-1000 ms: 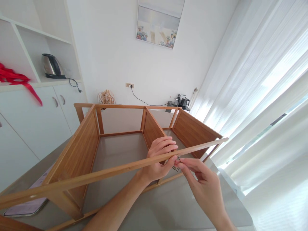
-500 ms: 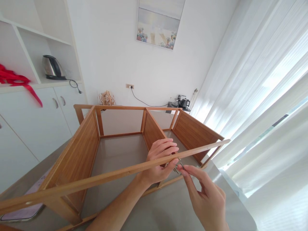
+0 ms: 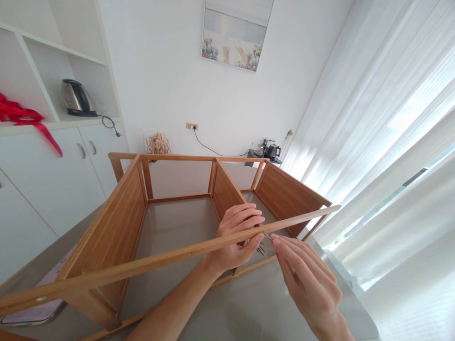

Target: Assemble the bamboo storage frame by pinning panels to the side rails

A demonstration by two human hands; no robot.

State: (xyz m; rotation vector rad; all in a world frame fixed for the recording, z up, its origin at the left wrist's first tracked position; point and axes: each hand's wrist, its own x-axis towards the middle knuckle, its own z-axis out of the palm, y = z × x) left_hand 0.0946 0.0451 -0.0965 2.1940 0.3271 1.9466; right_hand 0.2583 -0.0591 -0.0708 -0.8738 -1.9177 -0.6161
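Note:
A wooden shelf frame lies on the table, its panels standing up. My left hand is closed around the near wooden rail where it meets the middle panel. The fingers lie over the far side and the thumb presses the near side. To its right, my right hand pinches a thin metal Allen key whose tip is at the rail beside my left thumb; the fingers hide most of it. Several small screws lie on the table just behind the rail.
The grey table carries the frame, with a phone under its left end. White cabinets stand at the left, holding a kettle and red ribbon. White curtains hang at the right.
My right hand has turned, and its fingers now lie straighter and closer together over the Allen key. My left hand and the frame have stayed in place.

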